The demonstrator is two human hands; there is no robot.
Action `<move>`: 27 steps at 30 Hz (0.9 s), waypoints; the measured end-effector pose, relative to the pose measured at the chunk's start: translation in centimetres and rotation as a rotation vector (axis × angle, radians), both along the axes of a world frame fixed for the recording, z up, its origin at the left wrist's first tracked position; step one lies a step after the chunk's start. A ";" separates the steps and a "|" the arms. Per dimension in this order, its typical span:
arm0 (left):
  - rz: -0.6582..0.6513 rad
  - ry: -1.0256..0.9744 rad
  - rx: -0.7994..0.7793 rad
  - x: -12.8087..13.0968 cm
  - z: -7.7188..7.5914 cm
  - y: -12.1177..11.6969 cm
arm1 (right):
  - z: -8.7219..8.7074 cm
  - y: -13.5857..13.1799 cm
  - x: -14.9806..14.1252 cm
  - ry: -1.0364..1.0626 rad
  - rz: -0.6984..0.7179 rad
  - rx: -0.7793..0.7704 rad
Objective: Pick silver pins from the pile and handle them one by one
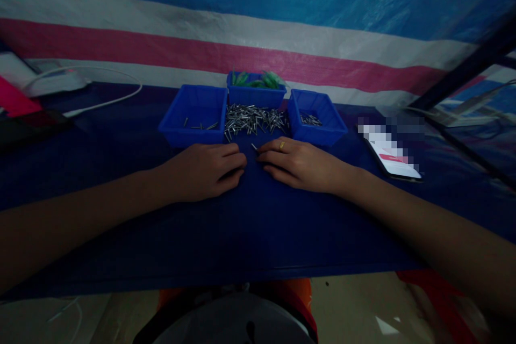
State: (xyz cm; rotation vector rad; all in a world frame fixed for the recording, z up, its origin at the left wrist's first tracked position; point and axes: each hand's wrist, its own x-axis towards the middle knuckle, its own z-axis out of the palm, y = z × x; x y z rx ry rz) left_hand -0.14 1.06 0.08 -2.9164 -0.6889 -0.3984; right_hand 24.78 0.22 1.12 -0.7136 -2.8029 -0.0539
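Observation:
My left hand (205, 171) rests palm down on the blue table, its fingers curled together. Their undersides are hidden, so whether anything is in them does not show. Facing it across a small gap is my right hand (300, 164), with a yellow ring on one finger. A thin metal pin (254, 147) sticks out at the tips of its thumb and index finger, which are closed on it. Just beyond both hands lies a heap of shiny metal pins (256, 118). A left blue bin (193, 113) holds a few pins, and a right blue bin (316, 118) holds a small cluster.
Behind the heap stands a third blue bin (257, 98) with green items in clear plastic. A phone (389, 153) with a lit screen lies to the right. A white cable (116, 102) loops at the left. Striped sheeting (258, 27) hangs behind the table (242, 242).

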 end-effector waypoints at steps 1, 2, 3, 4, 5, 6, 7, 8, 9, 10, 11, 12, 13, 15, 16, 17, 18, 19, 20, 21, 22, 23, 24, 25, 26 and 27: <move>0.004 0.006 -0.006 0.0 0.0 0.0 | 0.0 0.0 0.0 0.002 0.001 0.001; 0.010 0.013 -0.011 0.0 0.0 0.0 | 0.0 0.0 0.0 0.005 0.003 0.002; 0.014 0.018 -0.016 0.0 0.1 0.0 | 0.0 0.0 0.0 0.006 0.005 0.003; 0.016 0.020 -0.020 0.0 0.1 0.0 | 0.0 0.0 0.0 0.009 0.007 0.006; 0.016 0.020 -0.022 0.0 0.1 0.0 | 0.0 0.0 0.0 0.009 0.010 0.007; 0.015 0.018 -0.023 0.0 0.1 0.0 | 0.0 0.0 0.0 0.011 0.012 0.008; 0.013 0.014 -0.022 0.0 0.1 0.0 | 0.0 0.0 0.0 0.009 0.011 0.008; 0.011 0.011 -0.021 0.0 0.1 0.0 | 0.0 0.0 0.0 0.007 0.011 0.007; 0.009 0.009 -0.018 0.0 0.1 0.0 | 0.0 0.0 0.0 0.005 0.008 0.007; 0.011 0.009 -0.014 0.0 0.1 0.0 | 0.0 0.0 0.0 0.003 0.005 0.005; 0.009 0.008 -0.010 0.0 0.1 0.0 | 0.0 0.0 0.0 0.001 0.003 0.004; 0.008 0.007 -0.008 0.0 0.1 0.0 | 0.0 0.0 0.0 0.001 0.001 0.004; 0.004 0.004 -0.006 0.0 0.1 0.0 | 0.0 0.0 0.0 0.002 0.000 0.003; -0.004 -0.005 -0.002 0.0 0.1 0.0 | 0.1 0.0 0.0 0.004 -0.001 0.002; -0.008 -0.008 0.000 0.0 0.1 0.0 | 0.1 -0.1 0.0 0.003 -0.001 0.001; -0.008 -0.008 0.002 -0.1 0.1 0.0 | 0.1 -0.1 -0.1 0.001 -0.002 0.000; -0.005 -0.005 0.002 -0.1 0.1 0.0 | 0.1 -0.1 -0.1 -0.001 -0.004 -0.001; -0.002 -0.001 0.000 -0.1 0.1 0.0 | 0.1 -0.1 -0.1 -0.002 -0.004 -0.002; 0.003 0.006 -0.005 -0.1 0.1 0.0 | 0.1 -0.1 -0.1 -0.001 -0.003 -0.001; 0.006 0.010 -0.011 -0.1 0.1 0.0 | 0.1 -0.1 -0.1 0.000 -0.001 0.000; 0.010 0.014 -0.016 -0.1 0.1 0.0 | 0.1 -0.1 -0.1 0.001 0.001 0.000; 0.012 0.016 -0.019 -0.1 0.1 0.0 | 0.1 -0.1 -0.1 0.003 0.003 0.000; 0.012 0.016 -0.020 0.0 0.1 0.0 | 0.1 0.0 -0.1 0.003 0.005 0.001; 0.012 0.016 -0.021 0.0 0.1 0.0 | 0.1 0.0 -0.1 0.003 0.005 -0.001; 0.012 0.018 -0.021 0.0 0.1 0.0 | 0.1 0.0 -0.1 0.002 0.003 -0.003; 0.013 0.020 -0.021 0.0 0.1 0.0 | 0.1 0.0 -0.1 0.000 0.001 -0.004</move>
